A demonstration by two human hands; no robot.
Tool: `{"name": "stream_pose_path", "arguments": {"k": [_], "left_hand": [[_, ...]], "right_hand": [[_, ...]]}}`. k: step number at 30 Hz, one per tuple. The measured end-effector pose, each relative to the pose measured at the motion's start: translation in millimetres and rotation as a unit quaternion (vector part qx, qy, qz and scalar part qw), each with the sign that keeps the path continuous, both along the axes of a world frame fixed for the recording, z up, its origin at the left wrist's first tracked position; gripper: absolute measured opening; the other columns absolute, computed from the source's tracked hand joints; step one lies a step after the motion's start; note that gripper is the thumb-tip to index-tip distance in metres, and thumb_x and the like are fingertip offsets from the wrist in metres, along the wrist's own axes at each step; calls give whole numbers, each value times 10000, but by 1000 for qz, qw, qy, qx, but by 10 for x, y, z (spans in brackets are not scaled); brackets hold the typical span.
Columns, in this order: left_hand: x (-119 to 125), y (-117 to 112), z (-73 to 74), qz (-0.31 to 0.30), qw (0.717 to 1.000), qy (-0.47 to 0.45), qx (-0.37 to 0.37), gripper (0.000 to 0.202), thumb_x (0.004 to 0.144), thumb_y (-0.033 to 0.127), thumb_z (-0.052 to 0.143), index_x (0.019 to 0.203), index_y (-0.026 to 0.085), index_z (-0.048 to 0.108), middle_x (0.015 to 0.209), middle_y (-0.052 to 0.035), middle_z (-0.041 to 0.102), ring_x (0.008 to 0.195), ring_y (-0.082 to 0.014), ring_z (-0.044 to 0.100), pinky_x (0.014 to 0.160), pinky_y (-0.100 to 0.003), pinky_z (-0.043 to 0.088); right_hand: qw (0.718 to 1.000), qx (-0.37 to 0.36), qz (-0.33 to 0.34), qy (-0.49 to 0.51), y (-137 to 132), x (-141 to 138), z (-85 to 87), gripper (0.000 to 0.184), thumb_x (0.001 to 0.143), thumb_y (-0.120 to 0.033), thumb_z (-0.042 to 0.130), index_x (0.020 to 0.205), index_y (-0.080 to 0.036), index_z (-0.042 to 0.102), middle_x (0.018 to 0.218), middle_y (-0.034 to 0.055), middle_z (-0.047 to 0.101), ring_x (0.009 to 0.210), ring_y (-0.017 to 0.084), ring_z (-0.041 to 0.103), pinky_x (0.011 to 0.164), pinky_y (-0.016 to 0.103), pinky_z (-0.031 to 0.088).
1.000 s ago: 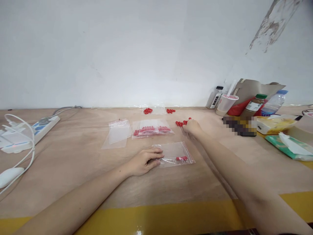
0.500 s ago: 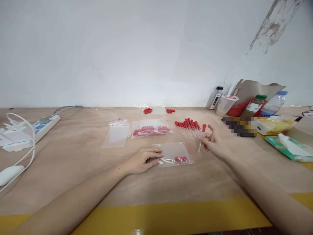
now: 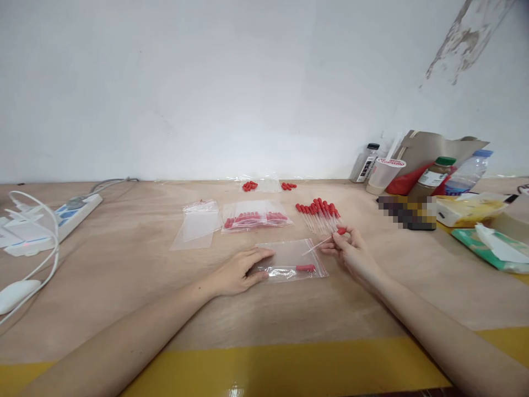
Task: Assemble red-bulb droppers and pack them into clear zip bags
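My right hand (image 3: pixel 349 251) pinches a dropper by its red rubber bulb (image 3: pixel 341 231). Its thin clear tube (image 3: pixel 318 243) slants down leftward over the mouth end of a clear zip-lock bag (image 3: pixel 285 251). Inside that bag lies another dropper with a red bulb (image 3: pixel 306 268). My left hand (image 3: pixel 239 271) lies on the left end of the bag, thumb and fingers apart, resting on the plastic. Just behind my right hand, several loose droppers (image 3: pixel 316 209) form a row, bulbs pointing away from me.
Filled zip-lock bags (image 3: pixel 256 218) and unfilled zip-lock bags (image 3: pixel 198 223) lie behind my left hand. Small red bulbs (image 3: pixel 250 186) sit near the wall. A power strip (image 3: pixel 80 218) is at left; a cup (image 3: pixel 384 176), bottles (image 3: pixel 432 179) and a tissue pack (image 3: pixel 487 251) stand at right.
My right hand has picked up a dropper from the right end of the row and brought it left and toward me, turning its tube toward the bag. My left hand stays put.
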State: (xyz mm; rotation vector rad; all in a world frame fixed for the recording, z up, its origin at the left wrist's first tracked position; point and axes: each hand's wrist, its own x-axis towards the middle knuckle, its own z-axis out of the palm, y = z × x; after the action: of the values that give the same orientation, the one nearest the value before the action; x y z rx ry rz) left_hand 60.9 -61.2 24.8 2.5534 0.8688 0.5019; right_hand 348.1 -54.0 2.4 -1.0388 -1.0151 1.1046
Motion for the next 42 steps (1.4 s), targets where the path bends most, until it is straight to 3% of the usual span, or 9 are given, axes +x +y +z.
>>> {"name": "stream_pose_path", "arguments": {"k": [4,7,16,21,26,31,37,39,42], "left_hand": [[-4,4,-5,1,1000,0,0,435,858,329,459,1277,240,385,1266,-48,490,1165,-199,443,982,-372,351],[-5,-1,1,2,1000,7,-3,432,861,336,452,1278,244,383,1266,-43,490,1162,-196,445,986,-371,344],[2,31,8,8,1000,-2,-9,442,852,328,469,1278,256,373,1277,-49,476,1163,-206,442,965,-377,359],[-8,72,-2,9,1000,-3,-9,457,843,327,486,1279,258,369,1263,-44,490,1135,-203,466,951,-370,372],[-9,75,-4,1,1000,-6,-5,453,848,323,476,1283,256,366,1272,-44,481,1145,-203,457,958,-374,367],[-9,78,-9,-1,1000,-10,-2,448,850,312,477,1281,254,374,1261,-46,491,1138,-205,464,956,-377,372],[-5,90,-17,-11,1000,-20,-2,399,853,306,476,1246,246,439,1251,-43,505,1157,-195,453,990,-376,347],[-7,102,-28,-18,1000,-20,-1,363,856,303,472,1214,242,484,1260,-43,500,1172,-187,443,1015,-377,320],[-12,120,-45,-18,1000,-15,-4,342,861,298,464,1194,237,511,1271,-46,492,1181,-178,438,1028,-378,307]], "right_hand": [[994,47,-92,-46,45,223,-12,506,660,-447,634,1004,-248,320,639,-65,583,509,114,595,512,258,513],[992,38,-110,-57,58,274,-43,471,675,-426,626,996,-246,331,637,-69,576,489,105,581,498,252,514],[996,-62,4,60,-56,-31,-17,314,685,-320,647,861,-226,405,697,-25,582,683,149,642,677,322,537],[986,-36,101,-127,-102,29,28,327,632,-360,691,873,-173,572,731,6,615,602,108,574,615,272,495],[948,59,100,-296,-48,47,44,260,613,-351,688,816,-190,683,784,30,619,645,133,532,566,263,452],[945,58,133,-294,-25,-48,18,261,625,-358,657,821,-190,692,639,-4,581,508,95,462,460,222,400],[950,2,195,-243,-62,-36,43,339,680,-405,611,918,-165,647,644,-6,605,544,97,498,504,218,406],[952,-19,174,-253,-12,17,60,366,677,-413,609,930,-151,626,590,-20,576,483,81,459,475,211,382],[946,0,50,-321,202,145,85,315,642,-393,621,827,-138,614,603,-2,578,492,89,460,475,217,373]]}}
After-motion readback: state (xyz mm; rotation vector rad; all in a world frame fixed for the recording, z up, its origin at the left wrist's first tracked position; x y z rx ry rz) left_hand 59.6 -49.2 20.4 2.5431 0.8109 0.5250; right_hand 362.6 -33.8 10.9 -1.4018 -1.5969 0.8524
